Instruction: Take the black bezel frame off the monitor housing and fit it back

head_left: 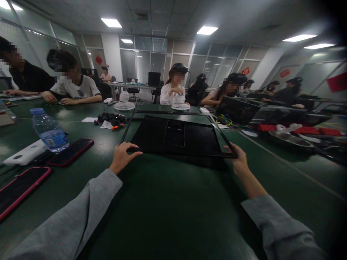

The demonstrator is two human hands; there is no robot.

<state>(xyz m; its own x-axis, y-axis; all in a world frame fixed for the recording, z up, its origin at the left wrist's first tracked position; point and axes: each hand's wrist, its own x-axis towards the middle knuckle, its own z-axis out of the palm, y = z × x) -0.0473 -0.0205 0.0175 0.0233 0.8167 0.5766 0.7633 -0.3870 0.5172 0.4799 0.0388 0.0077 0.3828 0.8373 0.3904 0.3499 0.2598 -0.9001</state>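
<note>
A thin black rectangular frame is held level and slightly tilted over the green table. My left hand grips its near left corner, thumb and forefinger on either side of the bar. At the near right corner, my right hand is closed around the frame, its fingers partly hidden by it. Within the frame's outline shows a flat black panel with a raised rectangular part at its middle. Whether panel and frame touch I cannot tell.
On the left are a water bottle, a white device and two phones with red edges, one phone beside the bottle. Farther back are black cables, small white fans, a laptop and a metal pan. Several people sit around.
</note>
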